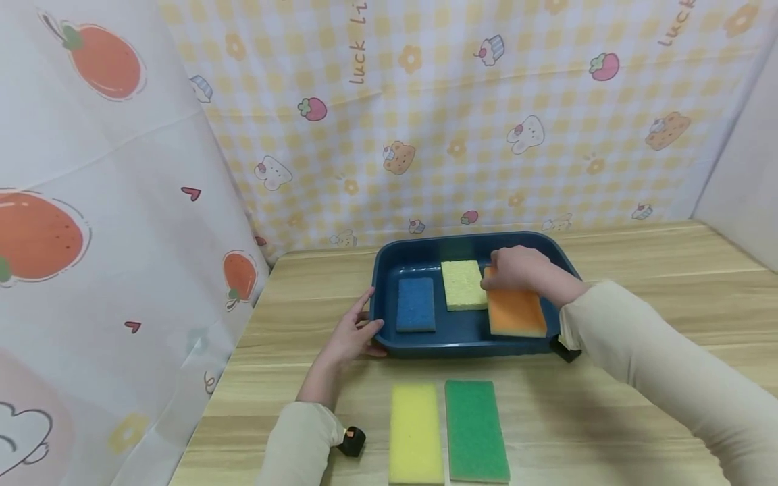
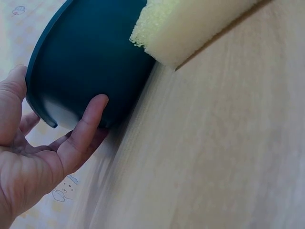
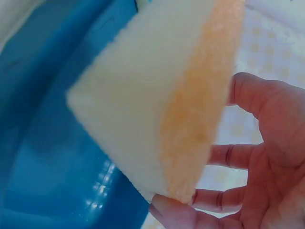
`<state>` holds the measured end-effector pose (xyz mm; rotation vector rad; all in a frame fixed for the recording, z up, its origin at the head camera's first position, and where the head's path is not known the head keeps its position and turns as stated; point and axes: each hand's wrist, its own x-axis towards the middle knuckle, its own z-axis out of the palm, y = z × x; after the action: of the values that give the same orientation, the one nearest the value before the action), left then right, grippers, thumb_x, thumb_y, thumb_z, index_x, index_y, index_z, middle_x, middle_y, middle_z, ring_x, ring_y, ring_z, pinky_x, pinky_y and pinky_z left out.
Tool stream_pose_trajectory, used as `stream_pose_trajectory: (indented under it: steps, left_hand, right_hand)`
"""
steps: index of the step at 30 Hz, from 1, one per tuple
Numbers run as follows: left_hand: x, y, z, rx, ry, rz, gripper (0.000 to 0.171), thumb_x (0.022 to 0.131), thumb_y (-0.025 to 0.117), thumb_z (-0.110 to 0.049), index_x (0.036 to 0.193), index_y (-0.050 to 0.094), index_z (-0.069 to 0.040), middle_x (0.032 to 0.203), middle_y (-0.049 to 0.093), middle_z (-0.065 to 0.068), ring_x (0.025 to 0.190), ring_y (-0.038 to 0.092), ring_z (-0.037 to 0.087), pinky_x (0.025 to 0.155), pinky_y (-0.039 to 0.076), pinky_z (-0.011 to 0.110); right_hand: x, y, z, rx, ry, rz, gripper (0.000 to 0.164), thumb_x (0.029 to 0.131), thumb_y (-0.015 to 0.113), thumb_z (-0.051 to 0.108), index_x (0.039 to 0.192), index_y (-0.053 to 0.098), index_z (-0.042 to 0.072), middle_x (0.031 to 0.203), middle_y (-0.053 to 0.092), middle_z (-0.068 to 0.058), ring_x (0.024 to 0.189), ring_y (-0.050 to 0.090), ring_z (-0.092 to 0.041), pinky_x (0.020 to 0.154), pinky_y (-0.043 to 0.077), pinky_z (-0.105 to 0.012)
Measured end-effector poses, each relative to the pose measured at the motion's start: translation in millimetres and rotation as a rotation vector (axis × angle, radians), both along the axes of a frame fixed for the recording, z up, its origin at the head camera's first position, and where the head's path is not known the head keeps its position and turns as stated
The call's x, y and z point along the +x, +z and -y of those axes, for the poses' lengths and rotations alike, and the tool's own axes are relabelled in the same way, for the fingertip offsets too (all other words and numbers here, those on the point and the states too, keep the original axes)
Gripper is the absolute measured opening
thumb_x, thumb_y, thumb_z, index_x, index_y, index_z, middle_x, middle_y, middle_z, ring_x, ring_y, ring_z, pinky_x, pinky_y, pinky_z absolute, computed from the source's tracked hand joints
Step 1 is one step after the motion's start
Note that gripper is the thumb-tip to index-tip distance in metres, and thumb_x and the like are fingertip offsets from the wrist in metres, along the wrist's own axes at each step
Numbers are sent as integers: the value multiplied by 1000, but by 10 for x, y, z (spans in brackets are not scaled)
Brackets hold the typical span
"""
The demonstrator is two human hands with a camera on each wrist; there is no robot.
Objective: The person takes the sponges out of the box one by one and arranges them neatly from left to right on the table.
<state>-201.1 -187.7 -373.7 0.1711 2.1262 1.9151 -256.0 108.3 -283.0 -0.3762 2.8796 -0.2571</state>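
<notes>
In the head view my right hand [image 1: 516, 268] grips an orange sponge [image 1: 518, 314] by its far end, inside the right part of a dark blue tub [image 1: 464, 345]. The right wrist view shows the sponge's pale foam side [image 3: 133, 95] tilted above the tub's blue floor [image 3: 57, 167]. My left hand [image 1: 355, 331] rests its spread fingers against the outside of the tub's left end. In the left wrist view, one fingertip [image 2: 101, 101] lies on the outer wall. A blue sponge [image 1: 416, 305] and a pale yellow sponge [image 1: 463, 285] lie in the tub.
On the wood-grain table [image 1: 304, 297], a yellow sponge [image 1: 416, 432] and a green sponge [image 1: 477, 430] lie side by side in front of the tub. Behind the table hangs a checked, printed cloth [image 1: 437, 135]; a white printed cloth [image 1: 140, 182] hangs at the left.
</notes>
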Motion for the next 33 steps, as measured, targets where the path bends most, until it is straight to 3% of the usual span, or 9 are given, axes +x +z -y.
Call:
stream_pose_trajectory:
  steps: [5,10,18,25,33]
  left_hand:
    - [-4,-5,-1,6,3,2,65,92,47,-2,146,14,-19,128,32,31,87,60,37,70,52,52]
    - [0,-2,-5,9,9,-1,65,92,47,-2,145,15,-18,127,33,30,87,60,36,69,52,52]
    - [-24,-52,6,18,18,1,65,91,47,-2,145,16,-20,127,33,31,86,61,35,68,53,51]
    - [-112,-237,42,10,42,5,64,92,49,-5,144,19,-27,127,35,27,83,61,36,64,54,49]
    - [-137,-250,42,7,51,0,63,92,50,-8,144,20,-29,124,38,25,81,62,34,63,55,46]
  right_hand:
    - [171,-9,20,11,36,-42,41,79,58,35,105,57,3,75,51,-9,68,46,-24,49,34,-29]
    - [346,-23,47,28,64,-77,45,80,60,36,110,57,4,83,53,-10,76,46,-26,50,38,-30]
    - [642,-13,27,1,57,-93,41,80,60,33,109,56,4,85,50,-15,64,47,-25,47,39,-29]
    - [844,-116,-16,2,51,-136,45,81,58,33,113,53,2,82,48,-16,57,42,-22,41,31,-26]
    - [1118,-173,-14,11,71,-166,46,81,61,33,115,54,3,82,48,-17,51,40,-20,37,30,-25]
